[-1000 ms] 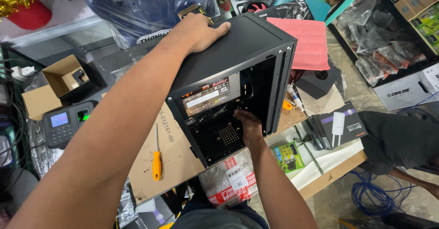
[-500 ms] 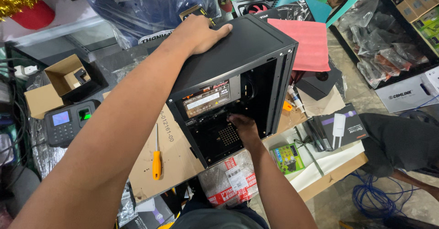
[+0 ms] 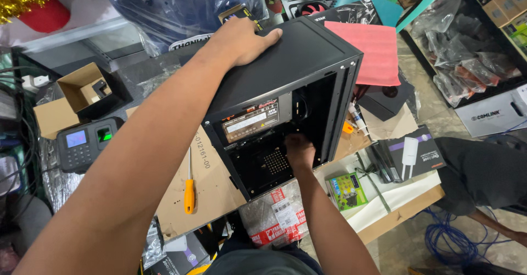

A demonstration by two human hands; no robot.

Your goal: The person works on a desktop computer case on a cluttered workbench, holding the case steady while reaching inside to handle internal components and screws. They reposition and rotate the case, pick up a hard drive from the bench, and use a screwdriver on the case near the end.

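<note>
1. Black computer case [image 3: 296, 66] sits tilted on the counter [image 3: 401, 198], open side facing you. Power supply [image 3: 252, 122] is already seated in the top of the bay, label outward.
2. Your right hand [image 3: 299, 151] is inside the open side, just below and right of the power supply, fingers curled in. Can't tell if it pinches a screw, a cable or nothing; fingertips are hidden.
3. Your left hand [image 3: 244, 40] lies flat and spread on the case's top panel, bracing it. It holds nothing.
4. Progress, as a judgement: early to middle of the build. Power supply in, side panel off, bay below it looks bare, no board or drives visible. Perforated panel [image 3: 274, 162] shows at the bottom.
5. Orange-handled screwdriver [image 3: 189, 190] lies on a flattened cardboard sheet [image 3: 214, 181] left of the case, untouched, apart from both hands.
6. Counter is cluttered: open small cardboard box [image 3: 82, 91], grey keypad terminal [image 3: 82, 146], green circuit-board packet [image 3: 347, 190], black product box [image 3: 411, 157], pink foam sheet [image 3: 373, 50] behind the case.
7. Room: workshop or shop floor, plastic-wrapped stock on shelves [image 3: 472, 60] at right, blue cable coil [image 3: 455, 242] on the floor, big blue plastic bag [image 3: 181, 6] behind.
</note>
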